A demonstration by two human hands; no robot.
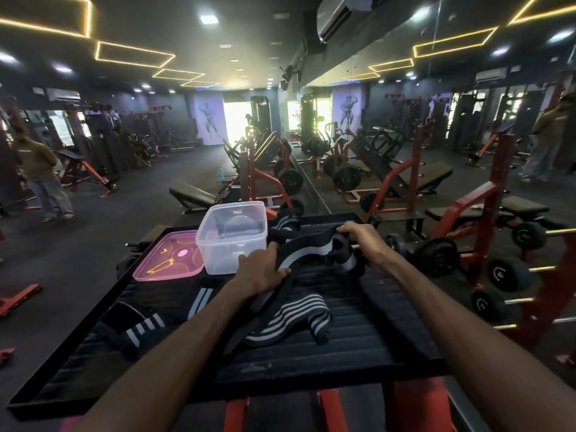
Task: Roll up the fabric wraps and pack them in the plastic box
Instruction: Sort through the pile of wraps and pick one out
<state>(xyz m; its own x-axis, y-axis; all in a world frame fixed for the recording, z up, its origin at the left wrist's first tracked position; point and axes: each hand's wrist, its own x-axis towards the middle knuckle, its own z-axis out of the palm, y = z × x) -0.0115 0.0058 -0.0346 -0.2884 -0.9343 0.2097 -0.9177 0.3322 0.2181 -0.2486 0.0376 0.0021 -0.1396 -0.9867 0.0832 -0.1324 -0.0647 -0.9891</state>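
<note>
Gym machines and red-framed benches fill the dim room behind our black ribbed surface (358,332). We judge the step in hand to be straightening one fabric wrap (307,249) before rolling: our left hand (260,271) grips its near end with curled fingers, and our right hand (358,233), at one o'clock, clutches the far end, so the black band with its pale stripe hangs stretched between them above the surface. Next we would need to bring one end onto itself and wind tightly, keeping the edges level. The clear plastic box (232,236) stands at eleven o'clock, just beside the left hand, apparently holding no wraps, its pink lid (168,257) lying touching it at ten o'clock. Other striped wraps (290,319) lie loose and crumpled at six o'clock and seven o'clock.
</note>
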